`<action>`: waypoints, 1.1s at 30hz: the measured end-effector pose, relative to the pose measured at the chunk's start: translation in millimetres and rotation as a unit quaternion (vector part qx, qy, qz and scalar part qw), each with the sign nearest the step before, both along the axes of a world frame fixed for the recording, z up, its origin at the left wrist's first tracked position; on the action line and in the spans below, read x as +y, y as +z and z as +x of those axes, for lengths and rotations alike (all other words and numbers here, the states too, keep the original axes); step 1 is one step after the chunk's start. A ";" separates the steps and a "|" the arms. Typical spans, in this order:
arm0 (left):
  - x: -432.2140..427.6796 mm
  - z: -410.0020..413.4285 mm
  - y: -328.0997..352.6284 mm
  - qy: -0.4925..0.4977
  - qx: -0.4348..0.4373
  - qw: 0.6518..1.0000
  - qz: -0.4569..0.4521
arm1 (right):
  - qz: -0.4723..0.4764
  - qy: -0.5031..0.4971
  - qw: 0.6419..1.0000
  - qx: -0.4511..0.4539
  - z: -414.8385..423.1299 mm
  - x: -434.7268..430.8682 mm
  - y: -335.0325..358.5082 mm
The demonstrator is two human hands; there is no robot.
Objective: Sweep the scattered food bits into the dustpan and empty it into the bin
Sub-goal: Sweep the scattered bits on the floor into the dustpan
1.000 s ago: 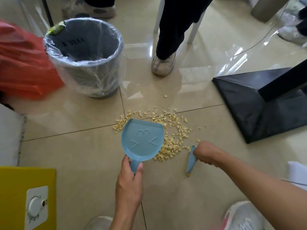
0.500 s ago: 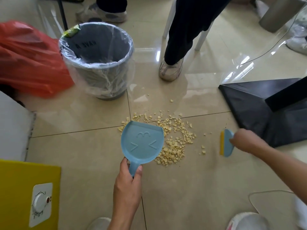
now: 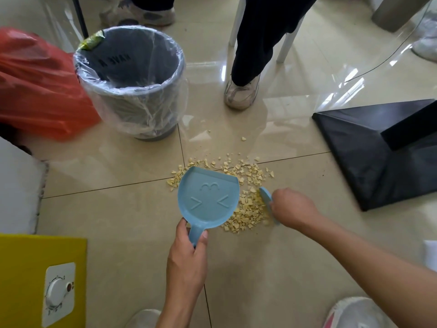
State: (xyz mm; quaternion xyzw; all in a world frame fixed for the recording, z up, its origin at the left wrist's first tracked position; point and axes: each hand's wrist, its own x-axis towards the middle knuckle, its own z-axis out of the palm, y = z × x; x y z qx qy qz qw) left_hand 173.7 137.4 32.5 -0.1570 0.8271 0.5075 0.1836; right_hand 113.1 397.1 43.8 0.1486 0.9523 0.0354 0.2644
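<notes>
With fingers point(image 3: 182, 230) curled, gripping dustpan point(image 3: 208, 197) in left hand point(image 3: 186, 261), holding brush point(image 3: 266, 197) in right hand point(image 3: 293, 209) against food bits point(image 3: 248, 209).

Dustpan point(image 3: 208, 197), light blue, embossed face pattern of two chevrons and a curly three. Brush point(image 3: 266, 197), matching light blue. Food bits point(image 3: 248, 209), pale yellow. Bin point(image 3: 132, 114), grey, dark lettering inside; liner point(image 3: 170, 107), clear. Bag point(image 3: 35, 91), orange-red. Floor tiles point(image 3: 118, 221), glossy beige, thin dark grout lines. Flat base point(image 3: 361, 147), black. Box point(image 3: 23, 268), bright yellow; panel point(image 3: 60, 292), white with a red dot. Trousers point(image 3: 260, 31), black. Shoe point(image 3: 240, 93), off-white and grey.
</notes>
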 end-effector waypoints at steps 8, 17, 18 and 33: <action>-6.5 1.9 4.6 -0.004 0.026 1.000 -0.015 | 0.037 -0.111 0.993 -0.035 35.0 67.3 24.2; -8.7 -0.8 2.0 0.008 0.032 0.998 -0.061 | -0.125 -0.194 0.971 -0.062 34.1 -5.7 -14.5; -10.0 -2.3 0.6 0.017 0.023 0.998 -0.058 | -0.163 -0.209 0.963 -0.046 25.2 -18.3 -13.8; -76.2 -36.7 -3.8 0.096 -0.022 0.995 0.031 | 0.024 -0.105 0.994 -0.014 -39.0 73.0 42.1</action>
